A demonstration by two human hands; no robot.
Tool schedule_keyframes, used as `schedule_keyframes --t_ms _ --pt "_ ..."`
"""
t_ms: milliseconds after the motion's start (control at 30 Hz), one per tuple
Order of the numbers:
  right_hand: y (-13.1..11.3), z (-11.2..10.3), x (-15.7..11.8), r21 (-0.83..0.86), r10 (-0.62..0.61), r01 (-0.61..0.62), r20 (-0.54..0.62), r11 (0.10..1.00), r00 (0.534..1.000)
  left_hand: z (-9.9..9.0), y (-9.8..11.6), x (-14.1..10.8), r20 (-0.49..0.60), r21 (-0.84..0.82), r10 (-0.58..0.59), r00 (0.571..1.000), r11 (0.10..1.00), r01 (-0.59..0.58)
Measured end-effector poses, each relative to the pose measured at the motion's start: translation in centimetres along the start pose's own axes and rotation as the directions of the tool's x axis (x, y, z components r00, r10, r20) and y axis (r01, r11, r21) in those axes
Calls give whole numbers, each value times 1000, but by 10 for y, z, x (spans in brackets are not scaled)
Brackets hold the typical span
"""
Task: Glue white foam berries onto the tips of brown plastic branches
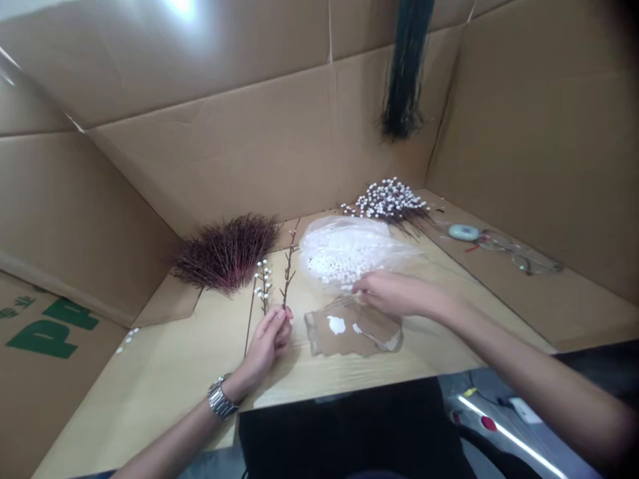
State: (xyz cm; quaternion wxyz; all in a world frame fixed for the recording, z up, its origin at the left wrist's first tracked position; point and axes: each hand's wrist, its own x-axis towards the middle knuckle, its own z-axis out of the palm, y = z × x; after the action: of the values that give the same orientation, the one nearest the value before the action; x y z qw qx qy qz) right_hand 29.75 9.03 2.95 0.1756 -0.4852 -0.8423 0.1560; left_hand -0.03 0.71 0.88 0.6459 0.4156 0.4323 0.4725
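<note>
Brown twig [288, 269] — pinched in the left hand [271, 338] over the table [164, 376]. Right hand [387, 291] — at the near edge of the bag [344, 229] of white beads [339, 266]; whether its fingertips grip anything cannot be told.

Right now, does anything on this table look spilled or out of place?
Yes: a few white pieces lie at the left edge of the table, away from the bag of white beads. White patches mark the ragged cardboard piece; whether spilled, I can't tell.
</note>
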Motion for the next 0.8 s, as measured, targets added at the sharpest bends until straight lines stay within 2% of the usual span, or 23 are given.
schedule_keyframes --t_ms 100,233,367,567,800 --pt "0 3 38 -74 -19 24 62 997 998 8 4 1 -39 31 12 999 999 -11" --pt "2 16 87 -136 21 -9 89 991 996 18 5 6 -119 32 62 991 998 -59" --pt "8 22 117 -158 46 -23 146 987 988 22 3 14 -166 30 91 982 996 -87" --pt "14 24 123 -105 -7 22 139 994 990 22 1 24 -157 52 59 986 997 -52" --pt "28 27 119 -27 -37 39 59 999 998 10 -19 32 -182 15 31 983 999 -29"
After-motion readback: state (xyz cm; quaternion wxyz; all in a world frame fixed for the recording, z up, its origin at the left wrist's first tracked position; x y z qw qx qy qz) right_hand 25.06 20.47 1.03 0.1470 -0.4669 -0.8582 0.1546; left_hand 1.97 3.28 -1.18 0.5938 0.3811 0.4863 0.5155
